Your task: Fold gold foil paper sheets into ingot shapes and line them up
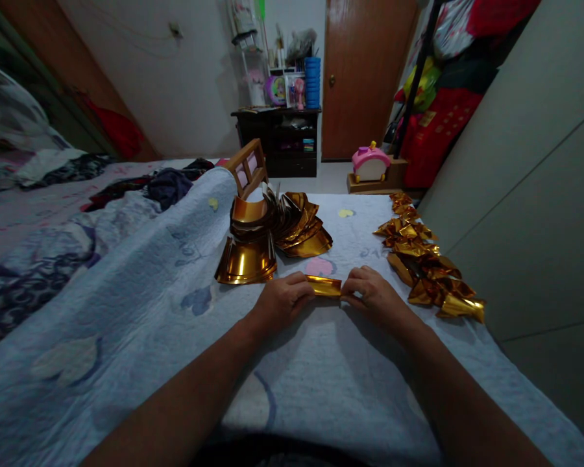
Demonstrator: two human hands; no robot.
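A small folded piece of gold foil paper (324, 285) lies on the light blue quilt (175, 324) between my two hands. My left hand (282, 299) is closed on its left end and my right hand (374, 295) pinches its right end. Behind my left hand sits a curled stack of flat gold foil sheets (267, 237), fanned out. To the right of my right hand runs a row of folded gold foil pieces (425, 259) along the quilt's edge.
A grey wall or cabinet side (525, 194) borders the bed on the right. Dark clothes (165, 185) lie on the bed at the left. A small wooden frame (247, 167) stands behind the foil stack. A dark shelf unit (282, 139), a wooden door (365, 78) and a pink toy (370, 162) are at the back.
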